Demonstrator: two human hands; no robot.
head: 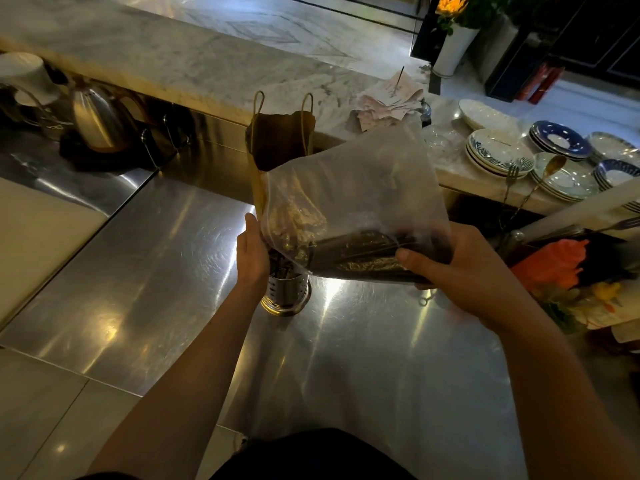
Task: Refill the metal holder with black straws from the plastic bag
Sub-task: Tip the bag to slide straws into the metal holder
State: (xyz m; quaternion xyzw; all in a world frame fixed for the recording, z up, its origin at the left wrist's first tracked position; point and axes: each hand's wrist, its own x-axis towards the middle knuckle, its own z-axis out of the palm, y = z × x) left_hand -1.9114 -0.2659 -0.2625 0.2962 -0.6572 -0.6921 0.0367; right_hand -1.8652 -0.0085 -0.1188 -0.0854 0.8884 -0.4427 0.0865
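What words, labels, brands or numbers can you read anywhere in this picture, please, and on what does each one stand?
No text can be read here.
On the paper slips on the spike: faint marks, too blurred to read.
On the plastic bag: no print shows.
On the metal holder: slots only, no lettering.
On the brown paper bag: no print on the side in view.
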